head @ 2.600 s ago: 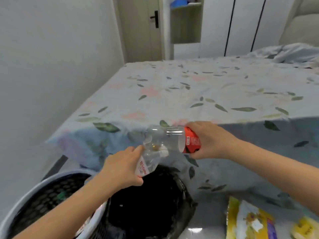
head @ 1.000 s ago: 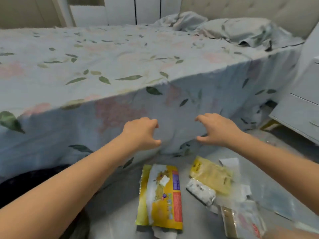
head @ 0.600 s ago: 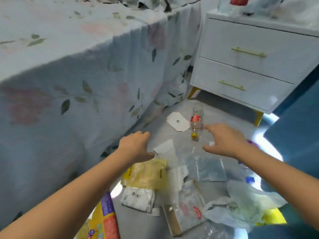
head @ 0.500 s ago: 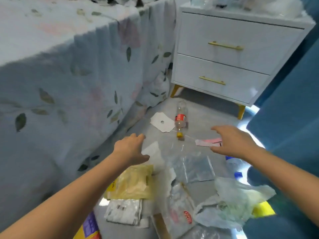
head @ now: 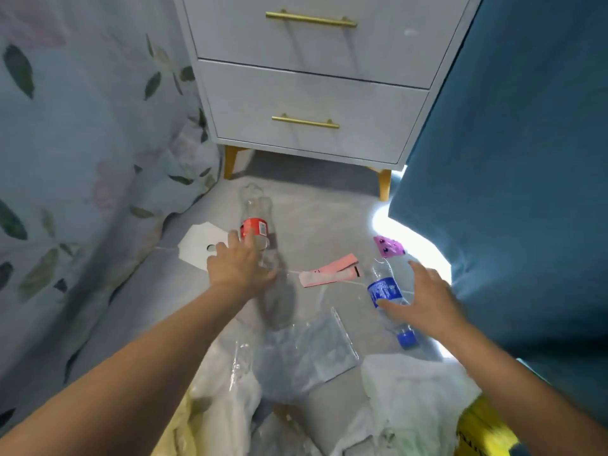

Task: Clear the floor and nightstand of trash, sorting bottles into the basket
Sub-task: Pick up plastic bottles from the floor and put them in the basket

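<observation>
Head view: we look down at a littered floor (head: 316, 205) between bed and nightstand.
Bedsheet (head: 82, 143): leaf-printed, hanging at far left.
White card (head: 200, 245): flat on the floor, beside our left hand.
Left hand (head: 238, 268): fingers curled over the red-label bottle (head: 255, 218), touching it; we cannot tell if the grip has closed.
Nightstand (head: 312, 93): two drawers, both closed.
Pink strip (head: 329, 274): between the bottles.
Blue-label bottle (head: 385, 287): lying on the floor, cap toward us.
Right hand (head: 424, 301): fingers spread wide, thumb touching that bottle.
Curtain (head: 526, 159): teal, far right.
</observation>
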Demonstrator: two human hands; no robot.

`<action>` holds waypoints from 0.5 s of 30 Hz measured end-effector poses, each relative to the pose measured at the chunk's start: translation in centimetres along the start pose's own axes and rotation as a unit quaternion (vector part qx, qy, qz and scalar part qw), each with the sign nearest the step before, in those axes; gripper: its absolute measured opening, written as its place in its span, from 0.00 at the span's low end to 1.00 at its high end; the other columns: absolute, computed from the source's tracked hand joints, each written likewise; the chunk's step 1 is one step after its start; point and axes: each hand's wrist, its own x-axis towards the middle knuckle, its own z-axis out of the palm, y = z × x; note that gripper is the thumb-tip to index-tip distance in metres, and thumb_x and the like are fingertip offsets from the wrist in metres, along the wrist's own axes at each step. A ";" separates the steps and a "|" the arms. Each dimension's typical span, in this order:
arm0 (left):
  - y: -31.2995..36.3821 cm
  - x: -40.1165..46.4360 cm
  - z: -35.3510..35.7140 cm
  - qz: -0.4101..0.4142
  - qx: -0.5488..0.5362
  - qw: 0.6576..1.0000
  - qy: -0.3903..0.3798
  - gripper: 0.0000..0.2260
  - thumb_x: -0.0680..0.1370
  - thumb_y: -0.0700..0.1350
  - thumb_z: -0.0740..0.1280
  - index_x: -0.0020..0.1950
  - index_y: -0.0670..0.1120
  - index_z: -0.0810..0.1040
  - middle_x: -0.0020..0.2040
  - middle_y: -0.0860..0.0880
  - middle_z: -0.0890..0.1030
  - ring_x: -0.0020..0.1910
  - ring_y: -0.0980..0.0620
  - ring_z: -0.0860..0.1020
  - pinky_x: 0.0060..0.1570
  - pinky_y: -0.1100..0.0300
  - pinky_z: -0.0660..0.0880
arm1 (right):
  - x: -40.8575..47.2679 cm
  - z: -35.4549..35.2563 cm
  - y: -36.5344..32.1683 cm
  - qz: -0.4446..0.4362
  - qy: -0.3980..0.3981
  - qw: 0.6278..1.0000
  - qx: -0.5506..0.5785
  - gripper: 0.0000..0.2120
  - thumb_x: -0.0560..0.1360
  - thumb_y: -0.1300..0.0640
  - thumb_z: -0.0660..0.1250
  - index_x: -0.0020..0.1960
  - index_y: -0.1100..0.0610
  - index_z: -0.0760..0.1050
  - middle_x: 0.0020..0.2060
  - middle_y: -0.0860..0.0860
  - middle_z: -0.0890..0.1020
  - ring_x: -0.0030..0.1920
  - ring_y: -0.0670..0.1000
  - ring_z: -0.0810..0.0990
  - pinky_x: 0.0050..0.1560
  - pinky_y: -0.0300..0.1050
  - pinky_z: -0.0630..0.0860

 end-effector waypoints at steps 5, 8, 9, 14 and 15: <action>2.7 4.9 1.5 -0.028 -0.002 1.000 -0.013 0.41 0.71 0.61 0.66 0.76 0.54 0.46 0.63 0.42 0.63 0.56 0.39 0.71 0.41 0.50 0.70 | 2.7 3.0 -2.8 0.053 -0.002 0.999 0.005 0.50 0.62 0.34 0.71 0.75 0.48 0.49 0.68 0.53 0.65 0.66 0.61 0.68 0.57 0.55 0.72; 2.3 6.2 3.5 -0.065 -0.053 0.995 -0.049 0.36 0.74 0.56 0.64 0.75 0.59 0.45 0.67 0.40 0.60 0.57 0.36 0.72 0.46 0.47 0.75 | 3.3 4.6 -2.5 0.054 -0.022 0.998 0.006 0.43 0.65 0.39 0.70 0.73 0.47 0.52 0.64 0.53 0.71 0.62 0.60 0.72 0.56 0.52 0.74; 2.1 6.5 4.1 -0.079 -0.075 0.992 -0.057 0.34 0.75 0.54 0.64 0.74 0.61 0.46 0.67 0.40 0.61 0.57 0.35 0.72 0.46 0.47 0.74 | 3.3 5.0 -2.3 0.050 -0.013 0.999 0.011 0.40 0.66 0.41 0.70 0.71 0.47 0.54 0.62 0.53 0.73 0.60 0.60 0.74 0.55 0.52 0.75; 2.0 7.3 5.2 -0.032 -0.103 0.994 -0.028 0.27 0.77 0.49 0.63 0.72 0.64 0.56 0.63 0.41 0.64 0.55 0.38 0.72 0.46 0.48 0.72 | 3.5 5.7 -2.1 0.042 0.008 0.999 0.020 0.35 0.68 0.43 0.69 0.68 0.48 0.56 0.58 0.53 0.77 0.54 0.60 0.78 0.48 0.50 0.75; 1.9 7.3 5.3 -0.023 -0.107 0.994 -0.026 0.26 0.77 0.48 0.63 0.72 0.64 0.58 0.63 0.41 0.64 0.55 0.38 0.72 0.47 0.48 0.73 | 3.6 5.7 -2.1 0.043 0.010 0.999 0.017 0.35 0.68 0.43 0.69 0.68 0.47 0.56 0.58 0.53 0.77 0.54 0.60 0.78 0.48 0.50 0.75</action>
